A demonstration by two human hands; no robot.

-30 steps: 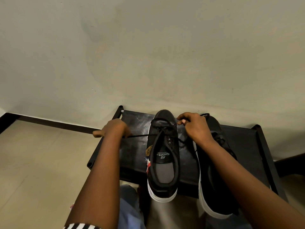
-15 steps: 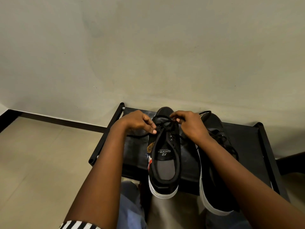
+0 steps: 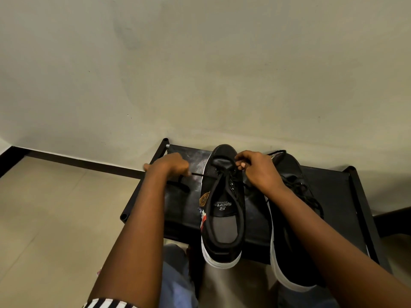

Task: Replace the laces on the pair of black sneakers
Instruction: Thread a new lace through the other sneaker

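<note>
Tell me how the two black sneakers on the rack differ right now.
The left sneaker is being laced: the left hand pulls a lace end sideways from it and the right hand pinches lace at its toe end, while the right sneaker is not held. The left sneaker's insole print shows; the right sneaker's opening is hidden by the forearm. The right sneaker's heel overhangs the rack further. Both are black with white soles, toes toward the wall.

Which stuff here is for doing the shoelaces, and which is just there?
For the job: left sneaker, right sneaker, black lace, left hand, right hand.
Just there: black rack, wall, floor.
</note>
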